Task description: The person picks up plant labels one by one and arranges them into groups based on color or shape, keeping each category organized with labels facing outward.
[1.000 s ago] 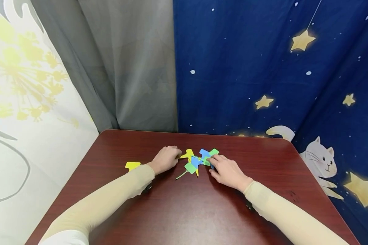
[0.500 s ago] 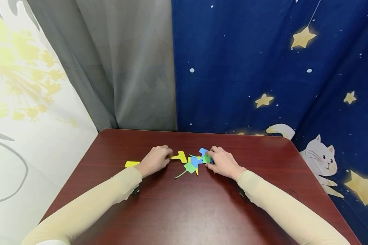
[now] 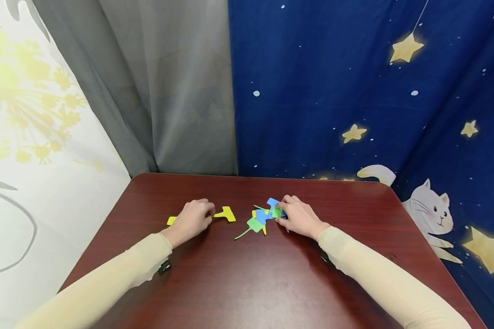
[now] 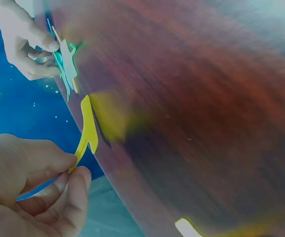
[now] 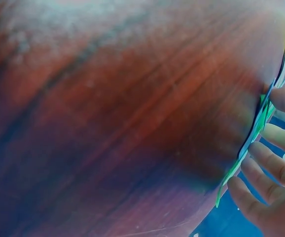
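Observation:
My left hand pinches the thin stem of a yellow T-shaped plant label between thumb and fingertips. Its broad head points right, and in the left wrist view the label stands tilted close over the table. My right hand rests with spread fingertips on a small pile of overlapping labels, right at a green plant label. A blue plant label and another green plant label lie at the pile's left side. The hand covers part of the pile's right side.
Left of my left hand lies another yellow plant label, partly hidden behind the wrist. The dark red table has a rounded far edge, with grey and blue star-patterned curtains behind it.
My left hand has drawn the yellow plant label leftward, away from the pile. The right hand has shifted slightly left and stays on the pile; a green label there is now more covered.

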Demonstrator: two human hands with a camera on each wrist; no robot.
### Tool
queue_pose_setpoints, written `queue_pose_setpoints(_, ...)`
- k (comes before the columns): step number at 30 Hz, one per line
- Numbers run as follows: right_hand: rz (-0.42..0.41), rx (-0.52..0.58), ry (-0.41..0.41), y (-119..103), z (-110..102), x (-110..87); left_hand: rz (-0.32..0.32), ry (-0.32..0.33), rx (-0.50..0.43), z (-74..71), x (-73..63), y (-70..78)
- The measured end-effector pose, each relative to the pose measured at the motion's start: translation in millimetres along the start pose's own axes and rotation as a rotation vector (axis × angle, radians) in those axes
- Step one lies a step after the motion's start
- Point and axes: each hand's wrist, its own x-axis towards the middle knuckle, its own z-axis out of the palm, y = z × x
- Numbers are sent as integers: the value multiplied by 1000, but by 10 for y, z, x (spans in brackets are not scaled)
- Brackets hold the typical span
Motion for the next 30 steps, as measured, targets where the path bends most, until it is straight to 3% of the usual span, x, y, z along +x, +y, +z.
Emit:
queue_pose_setpoints(17, -52, -56, 22, -3, 29, -42, -253, 40, -113, -111, -518, -101)
queue_pose_setpoints(30, -57, -57, 24, -41, 48, -69, -343, 36, -112, -192, -723, -137)
